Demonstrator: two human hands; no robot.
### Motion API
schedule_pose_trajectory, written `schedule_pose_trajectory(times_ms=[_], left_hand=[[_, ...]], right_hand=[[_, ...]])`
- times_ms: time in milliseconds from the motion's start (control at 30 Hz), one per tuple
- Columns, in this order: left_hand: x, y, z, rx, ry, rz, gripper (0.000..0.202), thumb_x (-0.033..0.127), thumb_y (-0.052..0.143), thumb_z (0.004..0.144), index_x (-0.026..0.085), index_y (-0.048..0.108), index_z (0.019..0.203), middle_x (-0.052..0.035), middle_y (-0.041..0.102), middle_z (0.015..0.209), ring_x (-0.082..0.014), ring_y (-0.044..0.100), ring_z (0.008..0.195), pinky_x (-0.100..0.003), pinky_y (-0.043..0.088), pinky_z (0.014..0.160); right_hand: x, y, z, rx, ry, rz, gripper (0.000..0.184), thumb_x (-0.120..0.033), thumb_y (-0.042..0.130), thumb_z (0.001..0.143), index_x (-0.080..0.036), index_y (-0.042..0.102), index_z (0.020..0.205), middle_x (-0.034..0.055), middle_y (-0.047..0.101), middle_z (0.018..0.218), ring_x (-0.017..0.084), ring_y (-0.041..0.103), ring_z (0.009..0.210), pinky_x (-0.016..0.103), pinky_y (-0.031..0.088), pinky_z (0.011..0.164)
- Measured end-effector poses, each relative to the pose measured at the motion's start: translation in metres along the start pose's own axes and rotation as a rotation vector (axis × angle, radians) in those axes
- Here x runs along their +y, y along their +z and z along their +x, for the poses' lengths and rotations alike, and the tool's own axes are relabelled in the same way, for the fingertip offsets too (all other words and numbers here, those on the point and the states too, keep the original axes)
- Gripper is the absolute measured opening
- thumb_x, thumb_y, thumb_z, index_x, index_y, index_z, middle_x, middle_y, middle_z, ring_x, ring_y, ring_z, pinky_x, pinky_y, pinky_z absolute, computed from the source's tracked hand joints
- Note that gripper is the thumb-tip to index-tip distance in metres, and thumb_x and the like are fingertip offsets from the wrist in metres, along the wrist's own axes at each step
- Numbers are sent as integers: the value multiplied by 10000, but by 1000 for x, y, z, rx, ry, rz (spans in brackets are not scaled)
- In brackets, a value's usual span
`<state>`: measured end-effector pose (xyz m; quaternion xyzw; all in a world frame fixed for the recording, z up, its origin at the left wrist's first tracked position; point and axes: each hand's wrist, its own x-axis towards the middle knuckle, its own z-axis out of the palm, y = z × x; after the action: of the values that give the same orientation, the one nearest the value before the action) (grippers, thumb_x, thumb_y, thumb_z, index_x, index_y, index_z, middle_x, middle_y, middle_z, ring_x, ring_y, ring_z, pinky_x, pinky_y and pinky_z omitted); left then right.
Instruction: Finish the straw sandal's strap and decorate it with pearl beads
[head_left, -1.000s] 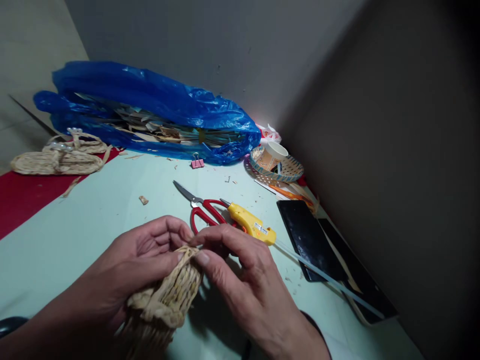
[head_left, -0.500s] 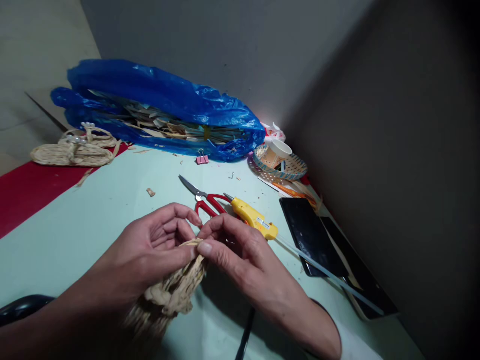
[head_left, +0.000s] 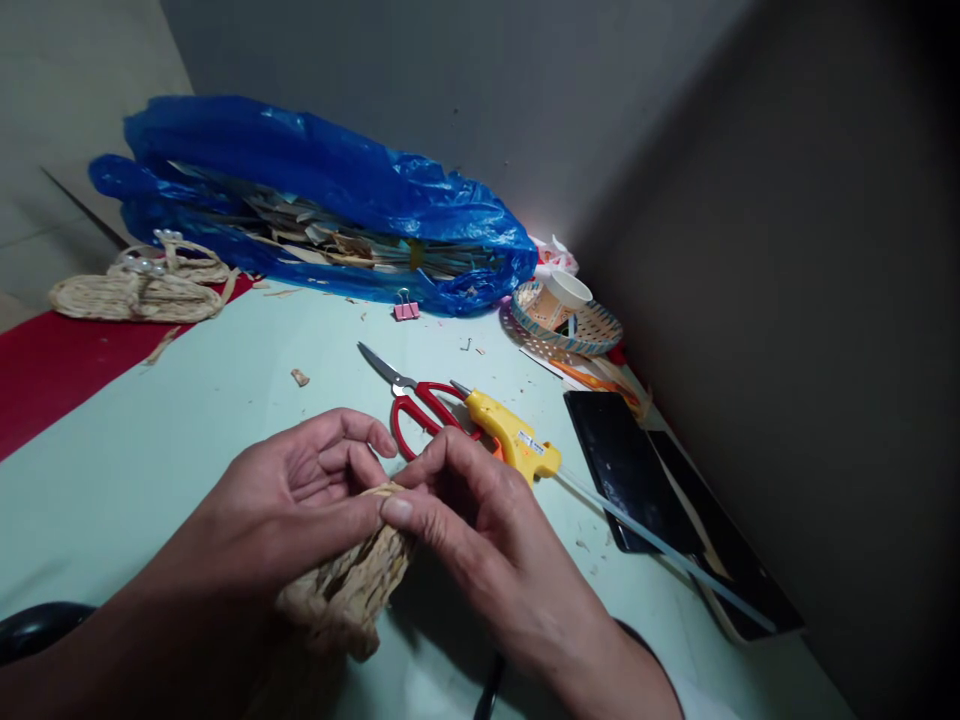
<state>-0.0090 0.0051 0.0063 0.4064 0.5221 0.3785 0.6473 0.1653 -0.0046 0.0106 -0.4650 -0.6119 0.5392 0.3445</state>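
Observation:
Both hands pinch a braided straw piece (head_left: 349,595), pale tan and rough, over the near part of the table. My left hand (head_left: 289,500) has its thumb on the upper edge, with the other fingers curled above. The thumb and index finger of my right hand (head_left: 487,530) press the same edge, close to the left thumb. Much of the straw piece is hidden behind the left hand and in shadow. Just beyond the hands lie red-handled scissors (head_left: 405,388) and a yellow glue gun (head_left: 510,432) with a long glue stick (head_left: 637,535) in its back.
A blue plastic bag (head_left: 315,140) of dried strips lies along the wall. Straw sandals (head_left: 135,300) with pearl beads rest on red cloth (head_left: 82,360) at left. A pink binder clip (head_left: 406,312), woven basket (head_left: 600,335), paper cup (head_left: 566,290) and black phone (head_left: 630,470) are about.
The right thumb has shifted slightly left along the straw edge. The straw piece has turned a little and its lower end sits less low. The camera view has shifted slightly.

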Motion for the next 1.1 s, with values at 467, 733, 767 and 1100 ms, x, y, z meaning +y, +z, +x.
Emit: schedule_pose_trajectory(times_ms=[467, 733, 767, 1100], left_hand=[[-4, -2, 2, -138, 44, -63, 308, 346, 826, 766, 288, 650, 1012, 16, 699, 920, -202, 670, 956, -264, 535, 815], [7, 5, 0, -25, 18, -166, 369, 324, 823, 751, 277, 658, 1077, 8, 713, 877, -173, 659, 819, -230, 536, 686], [9, 5, 0, 0, 23, -177, 383, 312, 831, 735, 271, 653, 1072, 4, 717, 880, -178, 659, 820, -232, 537, 676], [7, 3, -1, 18, 148, -93, 349, 375, 814, 762, 275, 669, 1063, -31, 740, 1005, -245, 697, 951, -289, 573, 752]], right_hand=[[-3, -9, 3, 13, -92, -61, 222, -402, 678, 935, -203, 582, 949, -49, 541, 755, 113, 492, 690, 257, 377, 631], [-5, -15, -1, 63, -88, -74, 233, -447, 526, 1014, -220, 542, 1065, -31, 536, 793, 128, 506, 724, 272, 406, 669], [-5, -14, -2, 53, -77, -82, 232, -444, 527, 1011, -219, 542, 1061, -27, 545, 791, 130, 511, 719, 275, 409, 665], [-2, -4, -3, -10, -56, -46, 167, -350, 585, 973, -188, 576, 1014, 11, 636, 842, 137, 565, 737, 270, 432, 666]])
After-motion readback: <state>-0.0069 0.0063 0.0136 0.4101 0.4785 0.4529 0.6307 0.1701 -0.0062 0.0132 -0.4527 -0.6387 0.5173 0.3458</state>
